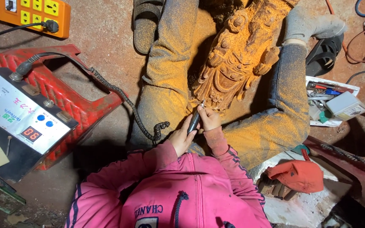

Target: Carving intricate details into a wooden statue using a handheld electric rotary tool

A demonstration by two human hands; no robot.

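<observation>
A wooden carved figure, covered in orange sawdust, lies between my dusty trouser legs. My left hand and my right hand both grip a dark pen-shaped rotary carving tool. Its tip touches the lower edge of the figure. A coiled black cable runs from the tool to a white-topped control box at the left, which shows a red digital display.
The control box rests on a red plastic stool. An orange power strip lies at the top left. A white tray of small tools sits at the right, an orange cap lower right, black sandals near my feet.
</observation>
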